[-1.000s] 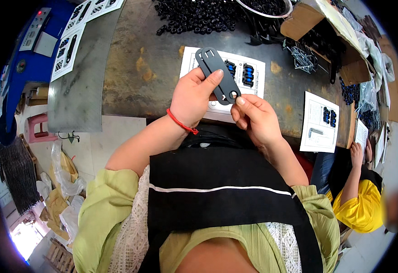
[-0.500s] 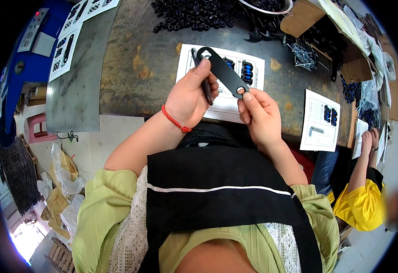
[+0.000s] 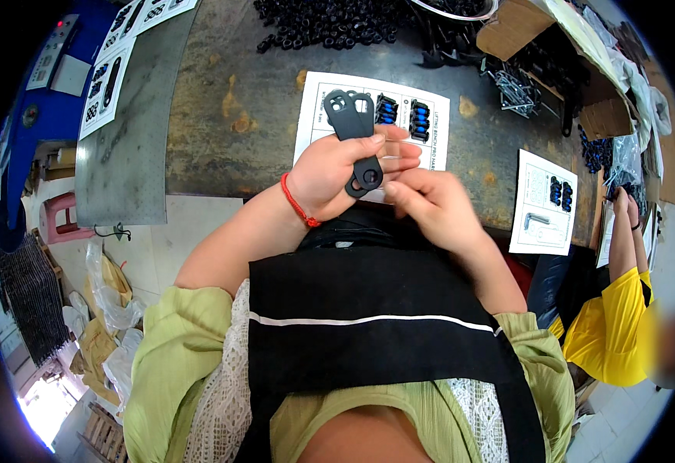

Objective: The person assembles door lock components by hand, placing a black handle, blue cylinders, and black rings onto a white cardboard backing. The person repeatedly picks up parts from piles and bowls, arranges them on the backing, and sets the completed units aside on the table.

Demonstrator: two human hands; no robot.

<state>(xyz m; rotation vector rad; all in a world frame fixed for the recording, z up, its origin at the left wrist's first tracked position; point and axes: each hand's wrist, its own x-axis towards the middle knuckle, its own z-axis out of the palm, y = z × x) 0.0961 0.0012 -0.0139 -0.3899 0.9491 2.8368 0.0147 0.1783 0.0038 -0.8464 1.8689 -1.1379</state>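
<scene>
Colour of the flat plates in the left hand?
The flat plates in the left hand look plain black to very dark grey; best seen in the head view.

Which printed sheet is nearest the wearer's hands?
The middle sheet, partly hidden behind the left hand and its black plates; the other sheets lie farther off, to left and right.

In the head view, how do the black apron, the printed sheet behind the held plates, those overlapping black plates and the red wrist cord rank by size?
Largest to smallest, as they look:
1. Black apron
2. Printed sheet, partly covered
3. Overlapping black plates, taken together
4. Red wrist cord
</scene>
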